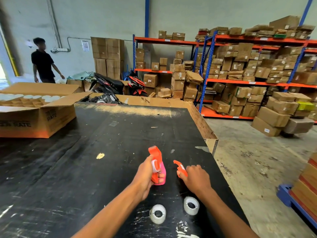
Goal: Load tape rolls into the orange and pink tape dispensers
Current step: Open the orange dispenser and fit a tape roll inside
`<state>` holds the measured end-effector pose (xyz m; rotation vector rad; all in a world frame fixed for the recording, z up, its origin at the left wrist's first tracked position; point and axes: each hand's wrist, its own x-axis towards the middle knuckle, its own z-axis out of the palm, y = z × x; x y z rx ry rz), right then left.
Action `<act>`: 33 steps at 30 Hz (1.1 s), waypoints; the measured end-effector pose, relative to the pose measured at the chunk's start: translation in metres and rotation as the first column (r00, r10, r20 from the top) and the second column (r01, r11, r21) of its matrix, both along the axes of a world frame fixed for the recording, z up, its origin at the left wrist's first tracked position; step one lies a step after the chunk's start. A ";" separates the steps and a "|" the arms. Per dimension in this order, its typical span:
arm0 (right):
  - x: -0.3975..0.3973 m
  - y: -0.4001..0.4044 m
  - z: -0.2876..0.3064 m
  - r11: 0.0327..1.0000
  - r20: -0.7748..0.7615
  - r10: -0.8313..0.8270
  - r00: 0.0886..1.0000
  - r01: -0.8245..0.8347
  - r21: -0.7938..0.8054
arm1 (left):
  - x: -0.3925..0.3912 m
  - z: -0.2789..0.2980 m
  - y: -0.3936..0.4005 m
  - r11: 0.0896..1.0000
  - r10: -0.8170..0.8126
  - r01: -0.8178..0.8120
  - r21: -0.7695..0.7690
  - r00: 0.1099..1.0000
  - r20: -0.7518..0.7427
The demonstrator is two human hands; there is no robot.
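Orange dispenser [155, 162] gripped by left hand [145, 179]; right hand [197, 177] clutches orange piece [181, 168]; two tape rolls [157, 213] nearby.

Even, soft daylight fills the warehouse, brightest at the far left, where an overexposed doorway [2, 73] washes out to white. The scuffed black tabletop [106, 152] shows faint sheen rather than hard glare, and shadows under the forearms are weak. The wide-angle lens bows the blue and orange shelving racks [253, 82] at right. Edges look soft and smeared; the centre is sharper.
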<state>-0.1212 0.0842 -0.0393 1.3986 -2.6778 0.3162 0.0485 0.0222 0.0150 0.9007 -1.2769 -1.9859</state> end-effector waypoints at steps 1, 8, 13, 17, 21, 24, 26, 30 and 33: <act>0.000 0.005 0.004 0.998 0.046 0.012 0.999 -0.009 -0.064 | -0.001 -0.002 0.000 1.000 -0.013 0.013 0.005 1.000 -0.002; 0.026 0.049 0.052 0.815 0.534 0.486 0.692 -0.139 -0.562 | -0.026 -0.002 0.018 0.995 -0.096 0.096 0.033 0.995 -0.003; 0.023 0.082 0.052 0.795 0.473 0.499 0.726 -0.166 -0.584 | -0.052 0.000 0.052 0.967 -0.252 0.253 0.006 0.966 -0.049; -0.005 0.112 0.051 0.873 0.560 0.331 0.759 -0.021 -0.487 | -0.059 0.000 0.059 0.974 -0.224 0.223 -0.036 0.974 -0.021; -0.012 0.139 0.036 0.979 0.401 0.067 0.914 -0.138 0.151 | -0.052 -0.007 0.056 0.975 -0.216 0.216 -0.052 0.976 0.007; -0.005 0.137 0.028 0.967 0.310 0.057 0.949 -0.130 0.220 | -0.043 -0.010 0.054 0.977 -0.208 0.208 -0.046 0.978 0.018; -0.003 0.126 0.028 0.973 0.270 0.086 0.959 -0.140 0.185 | -0.034 -0.011 0.049 0.982 -0.186 0.186 -0.032 0.983 0.012; 0.016 0.095 0.024 0.960 0.330 0.162 0.930 -0.226 0.165 | -0.017 -0.011 0.038 0.986 -0.157 0.157 -0.046 0.988 0.002; 0.027 0.076 0.019 0.957 0.356 0.196 0.914 -0.257 0.133 | -0.001 -0.009 0.028 0.991 -0.117 0.117 -0.068 0.993 0.000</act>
